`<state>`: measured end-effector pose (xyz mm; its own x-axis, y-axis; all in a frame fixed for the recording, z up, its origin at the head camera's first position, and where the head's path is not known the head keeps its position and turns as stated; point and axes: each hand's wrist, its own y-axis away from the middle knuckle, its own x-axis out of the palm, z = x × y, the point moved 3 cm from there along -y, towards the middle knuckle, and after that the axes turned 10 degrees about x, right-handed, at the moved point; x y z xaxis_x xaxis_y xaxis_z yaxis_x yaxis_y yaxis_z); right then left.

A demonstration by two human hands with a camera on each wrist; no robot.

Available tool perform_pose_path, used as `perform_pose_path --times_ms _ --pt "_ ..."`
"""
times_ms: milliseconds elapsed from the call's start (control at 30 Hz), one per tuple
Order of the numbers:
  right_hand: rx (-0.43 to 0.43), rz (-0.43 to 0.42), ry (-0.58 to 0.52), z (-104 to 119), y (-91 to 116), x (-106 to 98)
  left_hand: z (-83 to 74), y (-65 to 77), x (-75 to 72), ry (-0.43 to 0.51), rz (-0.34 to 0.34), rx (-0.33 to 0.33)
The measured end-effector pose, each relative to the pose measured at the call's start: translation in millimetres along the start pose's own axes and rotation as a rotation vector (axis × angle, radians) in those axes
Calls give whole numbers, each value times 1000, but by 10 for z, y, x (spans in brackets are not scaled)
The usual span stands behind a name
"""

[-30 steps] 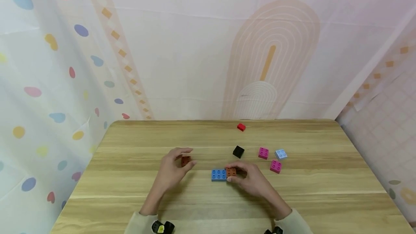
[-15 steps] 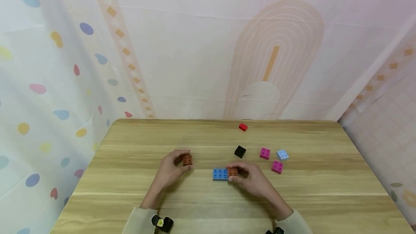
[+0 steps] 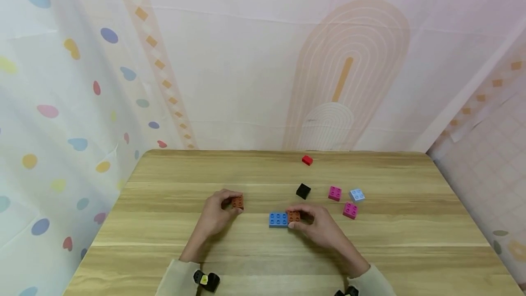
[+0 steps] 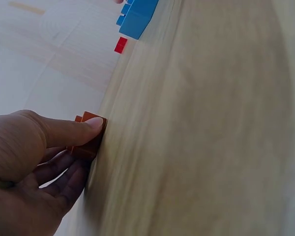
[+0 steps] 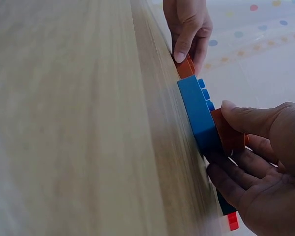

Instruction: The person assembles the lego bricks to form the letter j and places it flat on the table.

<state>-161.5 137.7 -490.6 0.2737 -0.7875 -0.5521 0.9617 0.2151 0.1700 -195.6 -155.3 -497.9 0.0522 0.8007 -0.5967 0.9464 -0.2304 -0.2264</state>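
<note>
1. Left hand [image 3: 218,211]: thumb and fingers pinch a reddish-brown, square studded plastic block [image 3: 237,202] in the lower middle of the head view, left of centre. The studs face up; the left wrist view shows the thumb tip against one smooth side.
2. Right hand [image 3: 316,226]: thumb and fingers grip a second reddish-brown, square studded plastic block [image 3: 293,216], lower and right of centre. It adjoins the right end of a blue, oblong studded plastic block [image 3: 278,219], on which six studs show; whether the two interlock cannot be told.
3. Spacing: a strip of the pale-grained wooden tabletop [image 3: 164,204] separates the left hand's block from the blue one. Broad wood also extends to the left edge.
4. Neighbours, right of centre: a black plastic block [image 3: 303,191] near the right hand; two magenta, square studded blocks [image 3: 334,193] [image 3: 350,210] beside a light-blue, square studded block [image 3: 357,195].
5. Rear edge: a small red block [image 3: 307,160] lies near it, before a pale patterned cloth [image 3: 230,58].
</note>
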Motion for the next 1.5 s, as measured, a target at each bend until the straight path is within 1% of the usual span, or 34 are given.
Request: perform_pose_path --times_ms 133,400,600,867,1000,1233,1300,1433,1500 --pt "4 4 -5 -10 -5 7 -10 6 -2 -13 -6 6" --pt "5 9 -8 -25 -12 9 -55 31 10 2 -27 31" --pt "-1 10 -6 -32 -12 0 -107 41 62 -27 -37 69" --pt "6 15 -15 -22 -9 -4 -220 49 140 -12 -35 111" --pt "8 13 -11 -17 -7 3 -277 58 178 8 -25 126" --pt "16 13 -8 -11 -7 9 -337 71 251 4 32 128" --pt "17 15 -12 -8 -4 9 -351 71 265 2 38 140" --pt "19 11 -16 -1 -1 6 -386 64 289 -6 35 185" --pt "22 9 -14 0 -1 4 -406 61 300 -2 41 192"
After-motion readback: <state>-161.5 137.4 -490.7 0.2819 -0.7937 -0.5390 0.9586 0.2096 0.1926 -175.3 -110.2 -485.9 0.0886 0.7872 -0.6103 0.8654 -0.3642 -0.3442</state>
